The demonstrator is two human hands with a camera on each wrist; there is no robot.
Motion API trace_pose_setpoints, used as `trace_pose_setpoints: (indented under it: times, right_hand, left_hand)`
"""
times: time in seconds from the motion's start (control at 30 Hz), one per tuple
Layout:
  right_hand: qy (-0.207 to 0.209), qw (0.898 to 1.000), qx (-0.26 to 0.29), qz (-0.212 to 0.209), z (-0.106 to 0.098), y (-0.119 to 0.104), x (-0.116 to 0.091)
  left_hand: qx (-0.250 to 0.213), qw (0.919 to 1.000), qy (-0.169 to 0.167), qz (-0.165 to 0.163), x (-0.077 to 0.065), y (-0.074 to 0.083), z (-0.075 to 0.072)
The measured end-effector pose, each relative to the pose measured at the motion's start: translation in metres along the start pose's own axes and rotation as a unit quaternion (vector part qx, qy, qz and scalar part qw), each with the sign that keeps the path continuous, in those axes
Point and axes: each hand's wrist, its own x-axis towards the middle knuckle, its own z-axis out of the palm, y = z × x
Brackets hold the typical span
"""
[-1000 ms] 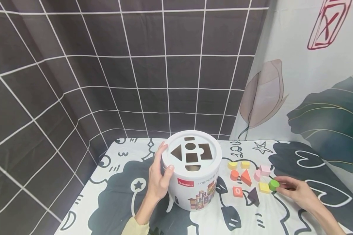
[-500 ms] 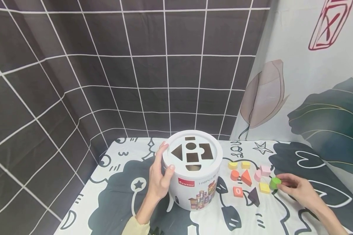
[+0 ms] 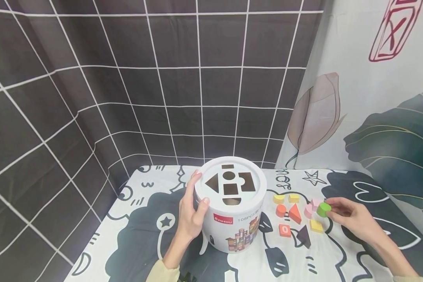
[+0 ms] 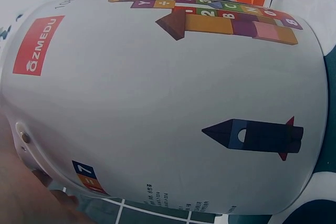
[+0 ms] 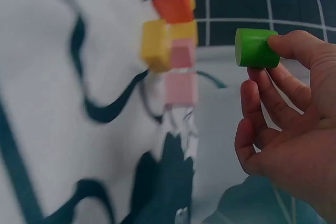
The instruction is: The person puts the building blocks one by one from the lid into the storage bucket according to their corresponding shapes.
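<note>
My left hand (image 3: 191, 217) rests against the left side of a white lidded bucket (image 3: 229, 231), its fingers along the rim and its thumb on the front. In the lid (image 3: 215, 199) are several cut-out holes of different shapes. The left wrist view is mostly filled by the bucket's printed wall (image 4: 131, 87). My right hand (image 3: 356, 219) pinches a green cylinder block (image 5: 257, 48) between thumb and fingertips. In the head view the cylinder is over the pink blocks (image 3: 308, 211), just beyond a yellow block (image 3: 316, 226), and partly hides one pink block.
Several other blocks lie right of the bucket: yellow ones (image 3: 294, 198), an orange cylinder (image 3: 281, 210), an orange triangle (image 3: 295, 214), a red square block marked 0 (image 3: 284, 230) and a dark triangle (image 3: 304, 236). A patterned cloth (image 3: 303, 266) covers the table. Dark grid fabric (image 3: 176, 86) hangs behind.
My right hand has lifted the green cylinder from beside the yellow block and moved it away from me and slightly left. My left hand and the bucket have stayed put.
</note>
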Motion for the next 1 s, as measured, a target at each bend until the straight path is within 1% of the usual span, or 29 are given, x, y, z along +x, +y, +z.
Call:
trace_pose_setpoints:
  times: [0.23, 0.67, 1.0]
  right_hand:
    - [-0.009, 0.999, 0.016, -0.033, -0.003, -0.018, 0.01]
    - [0.001, 0.997, 0.008, -0.077, -0.007, -0.044, 0.025]
    - [0.004, 0.993, 0.021, -0.117, -0.011, -0.068, 0.039]
  left_hand:
    - [0.0, 1.0, 0.001, 0.001, 0.0, 0.001, 0.0]
    - [0.0, 1.0, 0.003, 0.002, 0.0, 0.0, 0.001]
    - [0.001, 1.0, 0.002, 0.003, -0.001, -0.001, 0.001]
